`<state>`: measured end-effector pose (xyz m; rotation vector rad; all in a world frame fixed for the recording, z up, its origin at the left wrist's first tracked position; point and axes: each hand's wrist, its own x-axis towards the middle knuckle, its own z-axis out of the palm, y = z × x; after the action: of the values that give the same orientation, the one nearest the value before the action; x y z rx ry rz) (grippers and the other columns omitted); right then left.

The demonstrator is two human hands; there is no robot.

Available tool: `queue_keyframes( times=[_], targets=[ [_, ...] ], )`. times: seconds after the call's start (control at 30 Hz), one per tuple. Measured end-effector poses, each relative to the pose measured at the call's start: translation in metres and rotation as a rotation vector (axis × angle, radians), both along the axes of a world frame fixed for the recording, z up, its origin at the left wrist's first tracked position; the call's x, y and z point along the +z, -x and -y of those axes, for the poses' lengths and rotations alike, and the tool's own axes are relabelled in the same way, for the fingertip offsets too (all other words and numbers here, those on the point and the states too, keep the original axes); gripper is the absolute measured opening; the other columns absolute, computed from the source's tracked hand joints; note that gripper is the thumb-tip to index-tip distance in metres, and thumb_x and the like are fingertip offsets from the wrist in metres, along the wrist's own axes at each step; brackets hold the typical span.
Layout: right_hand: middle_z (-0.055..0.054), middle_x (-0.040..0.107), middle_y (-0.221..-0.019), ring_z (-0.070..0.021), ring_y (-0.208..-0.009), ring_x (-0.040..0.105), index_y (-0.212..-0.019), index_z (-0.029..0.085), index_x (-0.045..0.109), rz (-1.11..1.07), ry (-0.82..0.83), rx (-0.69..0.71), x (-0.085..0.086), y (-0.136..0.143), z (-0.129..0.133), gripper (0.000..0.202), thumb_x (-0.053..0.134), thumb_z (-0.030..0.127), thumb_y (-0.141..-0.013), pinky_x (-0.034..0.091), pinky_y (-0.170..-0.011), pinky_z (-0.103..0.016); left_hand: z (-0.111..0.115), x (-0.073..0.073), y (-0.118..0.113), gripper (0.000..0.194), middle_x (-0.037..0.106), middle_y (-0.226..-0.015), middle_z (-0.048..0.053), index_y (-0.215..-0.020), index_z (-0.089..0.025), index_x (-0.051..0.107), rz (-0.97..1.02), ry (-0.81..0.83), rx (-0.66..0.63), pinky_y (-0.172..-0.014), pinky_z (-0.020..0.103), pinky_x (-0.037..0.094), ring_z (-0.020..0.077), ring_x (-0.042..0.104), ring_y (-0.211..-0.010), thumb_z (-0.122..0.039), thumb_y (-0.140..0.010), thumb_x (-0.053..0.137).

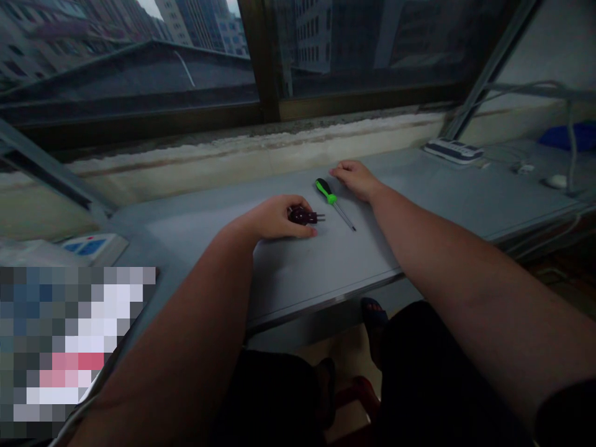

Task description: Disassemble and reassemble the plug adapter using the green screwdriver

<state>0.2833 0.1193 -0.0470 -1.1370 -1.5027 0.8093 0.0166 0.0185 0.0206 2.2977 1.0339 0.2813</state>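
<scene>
My left hand (282, 217) is closed around a dark reddish-brown two-pin electrical plug (302, 216), low over the table. The plug's two metal prongs point right. Just beyond it lies a screwdriver (331, 198) with a green and black handle, its shaft slanting toward the table's front edge. My right hand (356, 178) rests beside the handle on the right, apart from it. Thumb and fingertips are pinched together there; whatever they may hold is too small to make out.
A white power strip (454, 151) lies at the back right, with cables near a blue item (568, 135). Another white device (95, 248) with blue parts sits at the left. Behind the grey table (298, 276) runs a window ledge; metal posts stand at both sides.
</scene>
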Motion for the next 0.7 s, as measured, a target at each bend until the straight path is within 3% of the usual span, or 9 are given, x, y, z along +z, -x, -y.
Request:
queue_keyframes(
  times=[0.27, 0.5, 0.6, 0.7],
  targets=[
    [0.004, 0.038, -0.056, -0.0115, -0.056, 0.031, -0.059, 0.023, 0.043, -0.098, 0.006, 0.035, -0.001, -0.006, -0.002, 0.040, 0.074, 0.030, -0.083, 0.021, -0.058, -0.032, 0.002, 0.000, -0.006, 0.062, 0.075, -0.102, 0.006, -0.118, -0.019, 0.071, -0.009, -0.036, -0.003, -0.079, 0.034, 0.048, 0.0239, 0.067, -0.089, -0.055, -0.069, 0.081],
    [0.004, 0.041, -0.055, -0.0111, -0.055, 0.033, -0.059, 0.022, 0.045, -0.040, 0.017, 0.051, 0.004, -0.008, 0.008, 0.042, 0.076, 0.038, -0.082, 0.024, -0.057, -0.031, 0.008, -0.002, -0.009, 0.055, 0.075, -0.102, 0.006, -0.114, -0.020, 0.072, -0.048, -0.090, 0.002, -0.076, 0.034, 0.046, 0.0253, 0.067, -0.089, -0.053, -0.071, 0.079],
    [0.003, 0.049, -0.060, -0.0121, -0.058, 0.039, -0.070, 0.022, 0.056, 0.080, -0.002, 0.043, 0.005, -0.001, 0.011, 0.030, 0.077, 0.040, -0.081, 0.029, -0.057, -0.029, 0.007, -0.004, -0.012, 0.048, 0.076, -0.103, 0.007, -0.112, -0.020, 0.073, -0.053, -0.100, 0.016, -0.076, 0.035, 0.046, 0.0264, 0.068, -0.091, -0.048, -0.073, 0.078],
    [0.004, 0.056, -0.067, -0.0132, -0.062, 0.048, -0.095, 0.023, 0.063, 0.241, -0.025, 0.097, 0.005, 0.008, 0.013, 0.027, 0.078, 0.039, -0.081, 0.034, -0.057, -0.028, 0.006, -0.005, -0.015, 0.041, 0.076, -0.102, 0.007, -0.109, -0.019, 0.074, -0.073, -0.112, 0.031, -0.077, 0.035, 0.046, 0.0270, 0.068, -0.092, -0.042, -0.074, 0.078]
  ],
)
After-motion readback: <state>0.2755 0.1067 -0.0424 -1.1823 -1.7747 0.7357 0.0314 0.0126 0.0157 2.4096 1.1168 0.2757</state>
